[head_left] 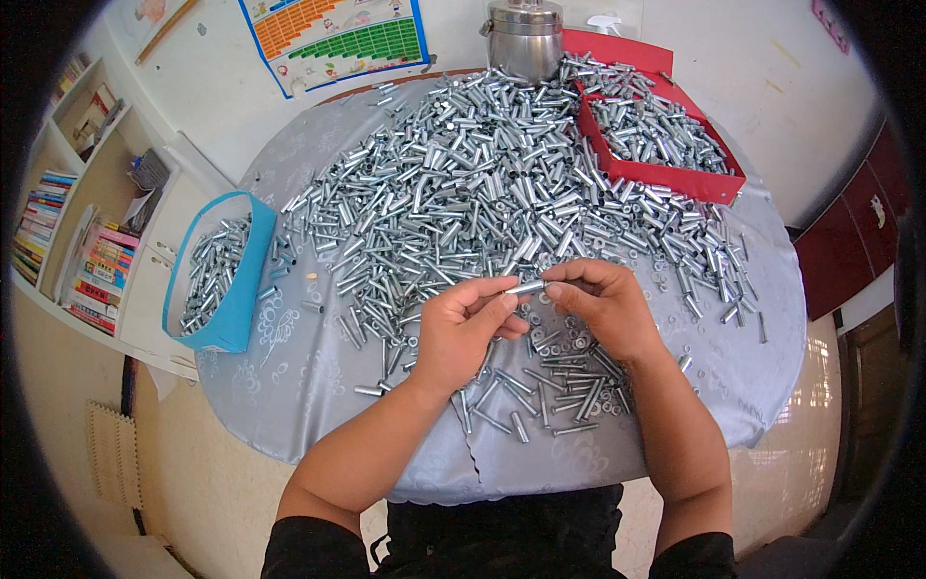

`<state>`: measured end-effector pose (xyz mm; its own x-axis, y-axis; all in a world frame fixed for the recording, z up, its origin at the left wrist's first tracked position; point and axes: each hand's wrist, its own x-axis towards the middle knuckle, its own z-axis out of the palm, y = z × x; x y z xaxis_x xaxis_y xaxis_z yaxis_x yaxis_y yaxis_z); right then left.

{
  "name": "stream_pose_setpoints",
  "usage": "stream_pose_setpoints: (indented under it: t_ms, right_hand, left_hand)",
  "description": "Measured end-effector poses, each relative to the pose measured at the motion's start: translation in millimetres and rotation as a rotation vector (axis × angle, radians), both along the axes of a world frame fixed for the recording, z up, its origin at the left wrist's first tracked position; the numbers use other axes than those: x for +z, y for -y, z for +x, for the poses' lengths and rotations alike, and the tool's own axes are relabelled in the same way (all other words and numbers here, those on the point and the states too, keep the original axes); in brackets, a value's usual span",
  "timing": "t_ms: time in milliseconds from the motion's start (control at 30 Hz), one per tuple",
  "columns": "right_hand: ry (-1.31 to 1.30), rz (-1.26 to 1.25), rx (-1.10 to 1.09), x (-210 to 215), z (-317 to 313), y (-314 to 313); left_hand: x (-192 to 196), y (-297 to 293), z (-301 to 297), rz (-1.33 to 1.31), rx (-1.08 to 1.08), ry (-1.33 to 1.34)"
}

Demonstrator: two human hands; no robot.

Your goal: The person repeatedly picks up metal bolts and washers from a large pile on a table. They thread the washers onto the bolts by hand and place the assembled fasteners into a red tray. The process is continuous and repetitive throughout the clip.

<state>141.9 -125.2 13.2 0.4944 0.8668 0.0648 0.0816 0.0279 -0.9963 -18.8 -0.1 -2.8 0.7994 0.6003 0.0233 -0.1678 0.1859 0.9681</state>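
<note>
Pinching a short silver cylinder (526, 288) from both ends, the two hands meet just over the near edge of the heap (463, 183), which is made up of shiny metal parts. The left hand (461, 330) grips the cylinder's left end between thumb and forefinger, its other fingers curled in. The right hand (606, 307) has thumb and fingertips closed on the right end; whether a smaller part sits there too is hidden by the fingers. The cylinder lies nearly level between them, seen against the near side of the heap.

Nearer the person than the heap, bolts (569, 396) lie scattered under and between the forearms, with washers (579, 341) among them. A grey patterned cloth (309, 415) spreads beneath the heap and shows on every side of it. To the heap's left, a blue box (234, 323) stands part filled with similar metal pieces. At the heap's far right, a red box (670, 177) is full of them, and more lie beside it. A lidded steel pot (526, 46) stands at the heap's far edge. Behind the heap, a colourful poster (338, 43) hangs on the wall; well to its left are shelves with books (99, 280).
</note>
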Motion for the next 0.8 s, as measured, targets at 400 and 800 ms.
stream_pose_setpoints:
  t_ms: [400, 800]
  right_hand:
    - [0.503, -0.103, -0.165, 2.5, 12.3, 5.4]
    - [0.919, -0.189, 0.147, -6.3, -5.5, -0.7]
  left_hand:
    - [-0.6, -1.1, 1.1, -0.063, 0.091, 0.010]
    - [-2.3, -1.8, 2.4, -0.047, 0.116, 0.020]
